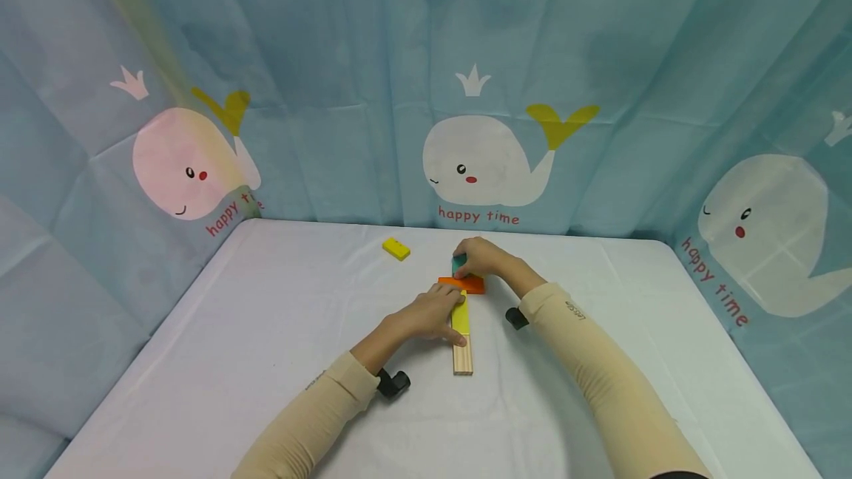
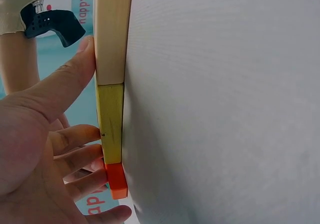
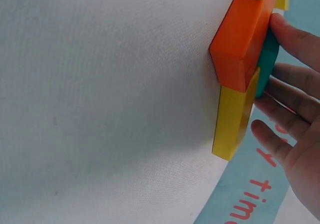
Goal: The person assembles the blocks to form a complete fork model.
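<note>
Apparently, the positioning of the teal block [image 1: 458, 263] is in hand, this being pinched by the right hand [image 1: 484, 256] just beyond the orange block [image 1: 471, 287], while the nearer yellow block [image 1: 461, 321] is touched by the left hand [image 1: 429, 316], fingers spread, so gentle alignment seems called for.

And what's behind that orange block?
A teal block, partly covered by the right hand, and a yellow block, clearest in the right wrist view. What the hand covers cannot be seen.

Blue curtain [image 1: 346, 58] with 3 whales [image 1: 479, 161] around white-covered table [image 1: 200, 390]
</note>
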Demonstrator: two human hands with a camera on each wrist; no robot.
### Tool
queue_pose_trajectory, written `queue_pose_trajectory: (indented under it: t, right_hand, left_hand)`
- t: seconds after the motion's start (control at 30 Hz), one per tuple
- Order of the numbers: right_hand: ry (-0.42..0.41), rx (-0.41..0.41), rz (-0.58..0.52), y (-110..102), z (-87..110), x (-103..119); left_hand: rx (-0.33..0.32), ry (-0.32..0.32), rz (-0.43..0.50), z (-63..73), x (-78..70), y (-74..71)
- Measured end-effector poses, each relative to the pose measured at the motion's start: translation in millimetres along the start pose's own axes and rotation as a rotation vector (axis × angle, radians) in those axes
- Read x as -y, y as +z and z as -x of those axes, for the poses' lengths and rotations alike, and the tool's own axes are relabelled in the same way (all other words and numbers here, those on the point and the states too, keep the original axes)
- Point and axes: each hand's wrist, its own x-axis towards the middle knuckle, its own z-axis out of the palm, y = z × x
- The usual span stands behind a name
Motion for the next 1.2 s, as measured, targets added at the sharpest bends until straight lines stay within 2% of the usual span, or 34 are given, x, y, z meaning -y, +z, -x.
queue_pose_trajectory:
  t: [0.53,1.2]
  right_hand:
    - [-0.042,-0.009,0.043,3.7,0.8,-3.2]
    - [-0.071,-0.029,0.098,3.9,2.4,-2.5]
  left_hand:
    - [-0.008,0.011,-0.012,0.2,0.0,2.7]
    - [0.008,-0.023,-0.089,-2.9,-4.9,0.6]
